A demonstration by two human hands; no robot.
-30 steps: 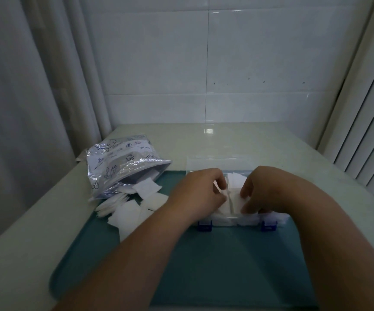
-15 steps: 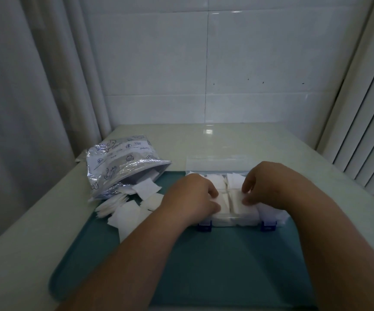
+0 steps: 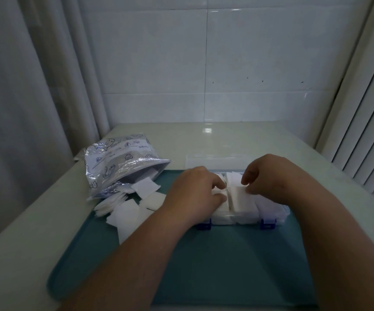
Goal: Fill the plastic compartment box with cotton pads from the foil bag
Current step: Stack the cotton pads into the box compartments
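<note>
Both hands have edged slightly toward the far side of the box (image 3: 271, 213) since half a second back, and the stack between them now stands more upright.

Step in hand: seating cotton pads (image 3: 237, 198) into a middle compartment.

- Left hand (image 3: 192, 191): knuckles up over the box's left part, fingers curled, thumb and forefinger apparently pinching pads.
- Right hand (image 3: 269, 176): arched in from the right, fingertips pinching the stack's top edge.
- Box: on the teal tray (image 3: 204, 277), lid (image 3: 213, 159) open on the far side. Looks mostly full.
- Foil bag (image 3: 118, 162): lies to the left, mouth toward the tray, spilled pads (image 3: 125, 214) just near of it.

Next move, as a judgement: press the stack level, let go, then fetch more from the spill. Which compartments have room is hidden by the hands.
</note>
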